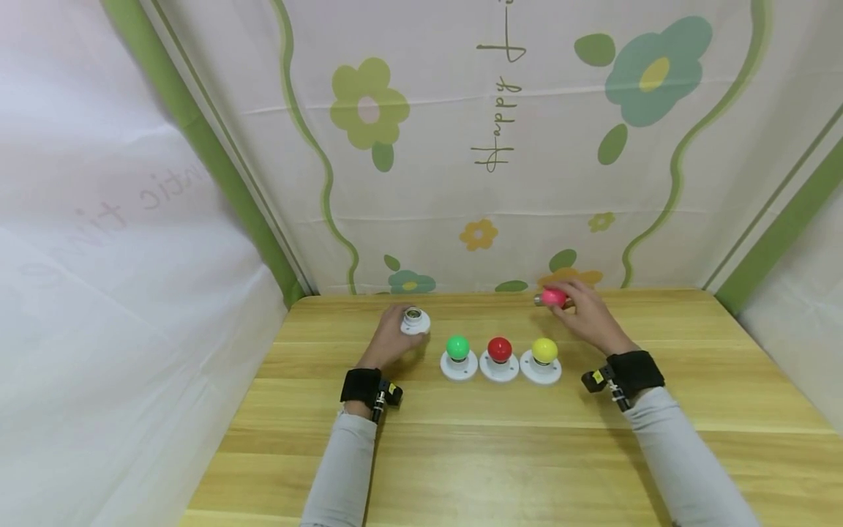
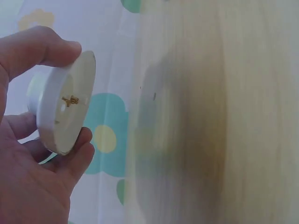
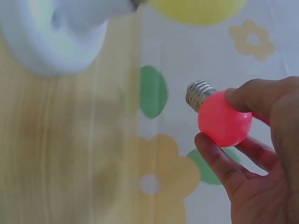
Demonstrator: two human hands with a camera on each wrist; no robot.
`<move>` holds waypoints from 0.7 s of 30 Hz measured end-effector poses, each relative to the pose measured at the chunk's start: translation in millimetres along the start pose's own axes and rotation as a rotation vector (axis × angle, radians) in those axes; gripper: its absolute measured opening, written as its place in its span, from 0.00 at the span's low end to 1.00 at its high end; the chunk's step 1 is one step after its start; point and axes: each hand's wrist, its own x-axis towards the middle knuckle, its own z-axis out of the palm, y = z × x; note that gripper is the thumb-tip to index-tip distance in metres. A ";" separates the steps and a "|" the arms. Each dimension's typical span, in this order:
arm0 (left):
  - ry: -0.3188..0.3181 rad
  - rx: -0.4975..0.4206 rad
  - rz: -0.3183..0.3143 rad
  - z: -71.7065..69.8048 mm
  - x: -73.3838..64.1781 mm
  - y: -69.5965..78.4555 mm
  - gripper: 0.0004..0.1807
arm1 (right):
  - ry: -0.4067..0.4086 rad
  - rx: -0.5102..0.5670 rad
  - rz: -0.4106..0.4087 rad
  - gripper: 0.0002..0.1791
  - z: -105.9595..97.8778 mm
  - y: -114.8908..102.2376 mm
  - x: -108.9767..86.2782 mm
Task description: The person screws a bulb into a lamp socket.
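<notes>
My left hand (image 1: 393, 339) grips a round white bulb socket (image 1: 416, 323) by its rim, with the opening facing up in the head view. The left wrist view shows the socket's hollow underside (image 2: 77, 100) with small brass contacts, raised above the wooden table. Between thumb and fingers, my right hand (image 1: 588, 316) pinches a pink light bulb (image 3: 224, 119), its metal screw base (image 3: 200, 94) pointing left and away from the palm. Between the hands stand three white sockets in a row, bearing a green bulb (image 1: 457, 348), a red bulb (image 1: 500, 349) and a yellow bulb (image 1: 544, 350).
The wooden table (image 1: 474, 468) ends at a flower-printed fabric wall (image 1: 435, 183) behind the hands. More white fabric (image 1: 132, 315) rises along the left side, and another panel (image 1: 803, 315) along the right. Each wrist wears a black strap with a small camera.
</notes>
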 end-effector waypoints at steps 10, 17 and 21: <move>0.013 -0.018 0.050 4.5 -4.2 17.2 0.41 | 0.018 0.016 -0.045 0.27 -4.2 -36.2 -1.7; -0.007 -0.058 0.112 8.4 -5.9 35.2 0.41 | 0.061 0.022 -0.157 0.26 -2.6 -61.1 -5.7; -0.034 -0.087 0.138 13.8 -7.4 43.5 0.41 | 0.072 0.011 -0.188 0.26 -0.9 -70.3 -7.5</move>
